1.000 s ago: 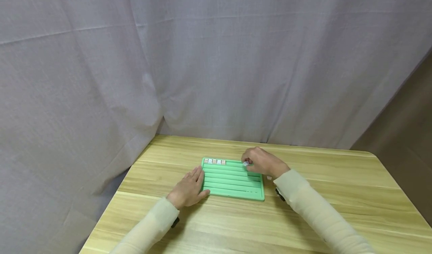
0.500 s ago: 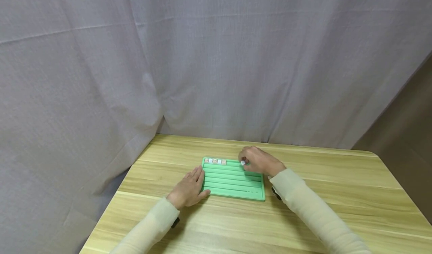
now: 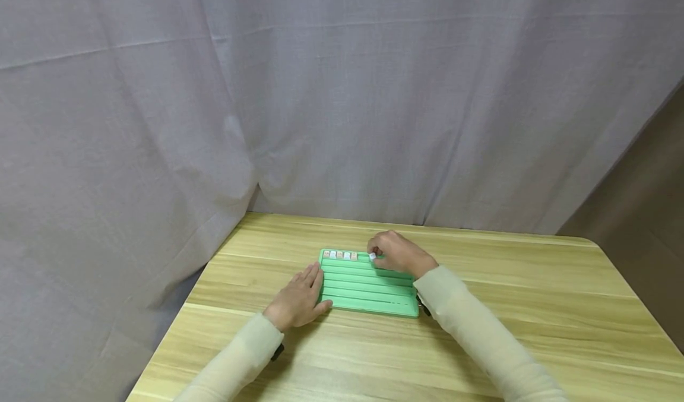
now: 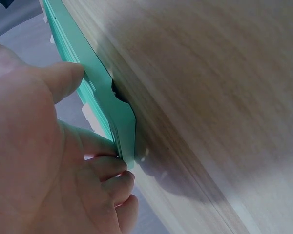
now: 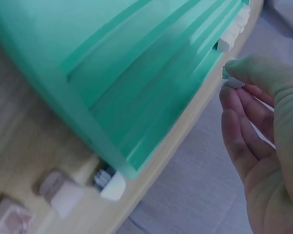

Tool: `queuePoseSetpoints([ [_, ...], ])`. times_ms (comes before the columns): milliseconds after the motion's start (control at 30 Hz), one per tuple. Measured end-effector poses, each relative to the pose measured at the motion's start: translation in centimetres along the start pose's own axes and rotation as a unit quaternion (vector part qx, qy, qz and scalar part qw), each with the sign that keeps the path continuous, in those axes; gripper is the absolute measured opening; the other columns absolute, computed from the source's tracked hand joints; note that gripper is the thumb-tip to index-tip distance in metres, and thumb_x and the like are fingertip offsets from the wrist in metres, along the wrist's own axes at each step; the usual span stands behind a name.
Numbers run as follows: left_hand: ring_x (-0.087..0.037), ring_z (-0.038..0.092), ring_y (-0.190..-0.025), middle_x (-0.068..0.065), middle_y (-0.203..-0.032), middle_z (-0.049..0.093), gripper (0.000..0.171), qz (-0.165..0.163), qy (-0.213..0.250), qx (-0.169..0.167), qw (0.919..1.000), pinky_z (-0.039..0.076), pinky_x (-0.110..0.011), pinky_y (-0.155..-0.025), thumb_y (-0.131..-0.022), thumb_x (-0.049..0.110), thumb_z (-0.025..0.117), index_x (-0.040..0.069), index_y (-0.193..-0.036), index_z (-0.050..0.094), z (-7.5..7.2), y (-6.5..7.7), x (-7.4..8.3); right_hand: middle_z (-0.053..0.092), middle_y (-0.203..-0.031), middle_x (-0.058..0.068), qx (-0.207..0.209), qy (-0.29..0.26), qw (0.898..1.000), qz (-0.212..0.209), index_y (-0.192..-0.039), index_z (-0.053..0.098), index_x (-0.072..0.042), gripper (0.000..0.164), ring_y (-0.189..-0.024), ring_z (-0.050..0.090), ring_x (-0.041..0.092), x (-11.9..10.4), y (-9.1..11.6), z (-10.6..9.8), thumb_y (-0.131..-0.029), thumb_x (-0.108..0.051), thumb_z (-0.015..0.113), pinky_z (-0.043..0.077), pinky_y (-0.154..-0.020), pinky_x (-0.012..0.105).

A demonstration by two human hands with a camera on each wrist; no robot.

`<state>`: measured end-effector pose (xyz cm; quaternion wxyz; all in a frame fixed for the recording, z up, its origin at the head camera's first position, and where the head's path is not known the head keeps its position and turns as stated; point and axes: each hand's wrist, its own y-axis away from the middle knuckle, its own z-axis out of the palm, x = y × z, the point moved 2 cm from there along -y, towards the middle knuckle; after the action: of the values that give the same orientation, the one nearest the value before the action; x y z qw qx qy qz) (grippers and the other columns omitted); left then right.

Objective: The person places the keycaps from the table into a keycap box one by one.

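A green grooved tray (image 3: 369, 304) lies on the table, with several white and pinkish keycaps (image 3: 339, 255) side by side at the left end of its far row. My right hand (image 3: 398, 253) pinches a white keycap (image 3: 372, 256) between thumb and fingers, over the far row just right of those keycaps. In the right wrist view the held keycap (image 5: 234, 82) shows between thumb and fingertips. With fingers extended, my left hand (image 3: 299, 298) rests along the tray's left edge. Its thumb (image 4: 68, 80) touches the front side in the left wrist view.
Loose keycaps (image 5: 63, 192) lie on the wooden table (image 3: 481, 331) beside the tray's right end, one white keycap (image 5: 112, 186) close to its corner. A grey curtain (image 3: 342, 123) hangs behind the table's far edge.
My right hand has moved left along the tray's far row with the white keycap, closer to the keycaps in the row. My left hand has stayed at the left edge.
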<state>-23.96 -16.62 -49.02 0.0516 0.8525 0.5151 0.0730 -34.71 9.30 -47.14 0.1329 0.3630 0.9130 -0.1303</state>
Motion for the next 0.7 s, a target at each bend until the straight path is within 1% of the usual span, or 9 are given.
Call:
queuePoseSetpoints([
  [133, -0.037, 0.029, -0.162, -0.025, -0.173, 0.026, 0.080, 0.000, 0.002, 0.003, 1.0000, 0.031, -0.050, -0.132, -0.110, 0.050, 0.050, -0.009, -0.162, 0.030, 0.0, 0.0, 0.0, 0.073, -0.094, 0.001, 0.002, -0.009, 1.000, 0.018, -0.090, 0.073, -0.010, 0.009, -0.084, 0.064, 0.011, 0.0, -0.5, 0.7, -0.093, -0.002, 0.075, 0.057, -0.072, 0.025],
  [200, -0.037, 0.029, -0.162, -0.025, -0.173, 0.026, 0.080, 0.000, 0.000, 0.004, 1.0000, 0.031, -0.050, -0.132, -0.110, 0.050, 0.050, -0.009, -0.162, 0.030, 0.0, -0.1, 0.1, 0.076, -0.098, 0.005, 0.011, -0.015, 1.000, 0.025, -0.093, 0.075, -0.008, 0.007, -0.088, 0.068, 0.014, -0.1, -0.7, 0.9, -0.093, -0.001, 0.075, 0.059, -0.074, 0.026],
  [367, -0.037, 0.029, -0.162, -0.025, -0.173, 0.026, 0.081, -0.003, 0.002, 0.005, 1.0000, 0.031, -0.051, -0.132, -0.110, 0.050, 0.050, -0.009, -0.162, 0.030, 0.1, -0.1, 0.0, 0.079, -0.106, 0.011, 0.023, -0.041, 0.997, 0.063, -0.102, 0.078, -0.005, 0.012, -0.094, 0.074, 0.018, -0.3, -1.3, 1.5, -0.093, 0.000, 0.073, 0.064, -0.079, 0.030],
  [433, -0.037, 0.029, -0.162, -0.025, -0.173, 0.027, 0.081, -0.004, 0.003, 0.006, 1.0000, 0.031, -0.051, -0.132, -0.110, 0.050, 0.050, -0.009, -0.162, 0.031, 0.1, -0.1, 0.0, 0.079, -0.106, 0.011, 0.024, -0.044, 0.996, 0.078, -0.102, 0.078, -0.006, 0.011, -0.094, 0.073, 0.017, -0.3, -1.5, 1.8, -0.093, 0.000, 0.073, 0.064, -0.079, 0.030],
  [533, -0.037, 0.029, -0.162, -0.024, -0.173, 0.027, 0.081, -0.004, 0.000, 0.006, 1.0000, 0.032, -0.051, -0.132, -0.110, 0.050, 0.050, -0.008, -0.162, 0.031, 0.2, -0.1, 0.0, 0.078, -0.104, 0.011, 0.029, -0.045, 0.995, 0.089, -0.100, 0.078, -0.006, 0.011, -0.092, 0.072, 0.016, -0.2, -1.8, 2.1, -0.092, 0.000, 0.075, 0.063, -0.078, 0.030],
  [700, -0.037, 0.029, -0.162, -0.024, -0.173, 0.026, 0.081, -0.002, -0.006, 0.005, 1.0000, 0.032, -0.050, -0.132, -0.110, 0.051, 0.049, -0.008, -0.162, 0.030, 0.3, -0.2, 0.0, 0.077, -0.098, 0.010, 0.037, -0.040, 0.995, 0.085, -0.098, 0.078, -0.005, 0.009, -0.086, 0.068, 0.014, 0.0, -2.1, 2.6, -0.091, 0.001, 0.076, 0.061, -0.073, 0.029],
])
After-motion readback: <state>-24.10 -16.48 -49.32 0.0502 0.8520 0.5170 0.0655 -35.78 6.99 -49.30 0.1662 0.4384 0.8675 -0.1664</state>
